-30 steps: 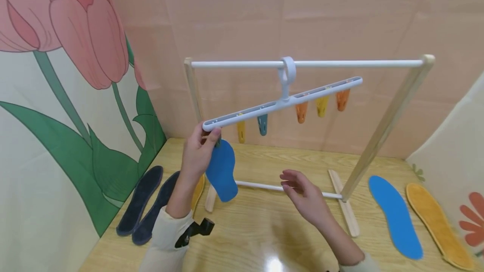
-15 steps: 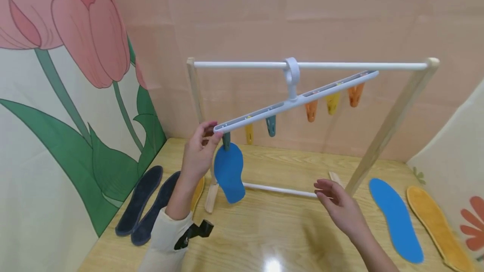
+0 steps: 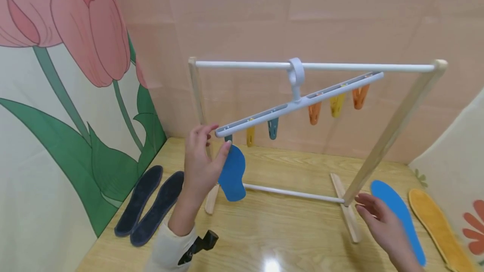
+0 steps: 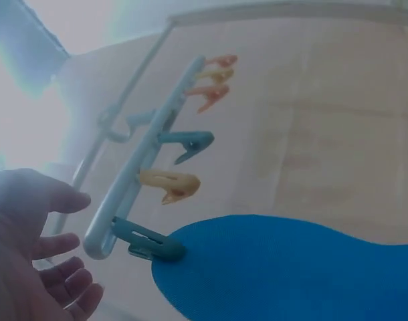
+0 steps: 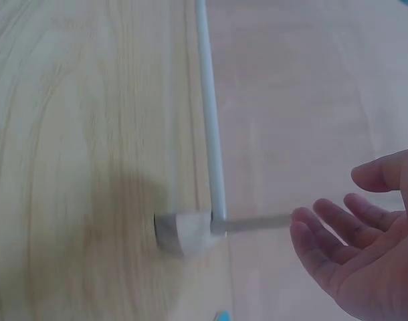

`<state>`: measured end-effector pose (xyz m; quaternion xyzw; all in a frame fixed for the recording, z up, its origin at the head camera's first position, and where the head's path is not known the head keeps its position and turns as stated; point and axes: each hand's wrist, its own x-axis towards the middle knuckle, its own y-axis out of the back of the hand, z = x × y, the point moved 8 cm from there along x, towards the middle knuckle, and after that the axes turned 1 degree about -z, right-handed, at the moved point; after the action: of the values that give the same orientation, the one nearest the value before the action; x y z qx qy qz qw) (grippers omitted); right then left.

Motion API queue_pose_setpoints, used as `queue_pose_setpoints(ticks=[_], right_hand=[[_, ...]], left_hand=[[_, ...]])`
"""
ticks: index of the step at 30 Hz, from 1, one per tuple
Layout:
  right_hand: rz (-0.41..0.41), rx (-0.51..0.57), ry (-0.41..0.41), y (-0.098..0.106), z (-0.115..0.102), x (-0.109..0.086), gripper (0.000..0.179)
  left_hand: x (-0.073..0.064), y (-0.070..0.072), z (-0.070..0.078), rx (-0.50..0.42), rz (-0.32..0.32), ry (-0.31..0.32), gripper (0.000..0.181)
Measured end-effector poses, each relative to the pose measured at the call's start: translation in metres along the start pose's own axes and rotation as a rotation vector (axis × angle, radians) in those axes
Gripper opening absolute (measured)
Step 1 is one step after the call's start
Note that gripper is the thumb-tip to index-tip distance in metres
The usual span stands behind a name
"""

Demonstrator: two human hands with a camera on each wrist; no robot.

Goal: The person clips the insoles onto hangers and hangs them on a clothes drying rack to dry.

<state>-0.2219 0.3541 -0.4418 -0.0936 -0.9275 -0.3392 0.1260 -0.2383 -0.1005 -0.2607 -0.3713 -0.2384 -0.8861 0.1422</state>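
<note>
A white clip hanger (image 3: 261, 115) hangs tilted from the rack's top rod, its left end low. From that end a dark teal clip (image 4: 147, 239) grips the top of a blue insole (image 3: 233, 175), which dangles over the table. My left hand (image 3: 200, 163) is beside this end, fingers and thumb apart; in the left wrist view a gap shows between them and the hanger. Low on the right, my right hand (image 3: 383, 223) holds nothing, its fingers loosely bent. It overlaps a second blue insole (image 3: 398, 207) lying on the table.
The rack has wooden posts (image 3: 397, 133) and a white lower rod (image 3: 291, 192). Several other clips, such as a yellow one (image 3: 250, 136), hang unloaded. A tan insole (image 3: 435, 221) lies far right; two dark insoles (image 3: 141, 200) lie left. A pink cloth (image 3: 242, 20) backs the table.
My right hand has moved right, from near the rack's middle to the blue insole on the table. My left hand has let go of the hanger's left end, which shifted slightly right.
</note>
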Motion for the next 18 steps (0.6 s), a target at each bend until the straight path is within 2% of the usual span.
queue_pose_setpoints(ticks=[6,10,13,15,18], right_hand=[[0.002,-0.037,-0.018,0.017,0.022,-0.01,0.038],[-0.017,-0.069,-0.052,0.027,0.037,-0.013,0.042],[-0.03,-0.104,-0.079,0.035,0.049,-0.012,0.045],[-0.042,-0.143,-0.105,0.04,0.057,-0.01,0.048],[-0.08,-0.202,-0.165,0.045,0.068,-0.007,0.054]], left_hand=[[-0.005,0.001,0.012,0.097,0.045,-0.057,0.043],[-0.007,0.002,0.018,0.132,0.089,-0.09,0.038],[-0.012,0.003,0.025,0.139,0.13,-0.143,0.035],[-0.015,0.0,0.031,0.152,0.122,-0.183,0.034],[-0.019,-0.007,0.037,0.181,0.072,-0.214,0.033]])
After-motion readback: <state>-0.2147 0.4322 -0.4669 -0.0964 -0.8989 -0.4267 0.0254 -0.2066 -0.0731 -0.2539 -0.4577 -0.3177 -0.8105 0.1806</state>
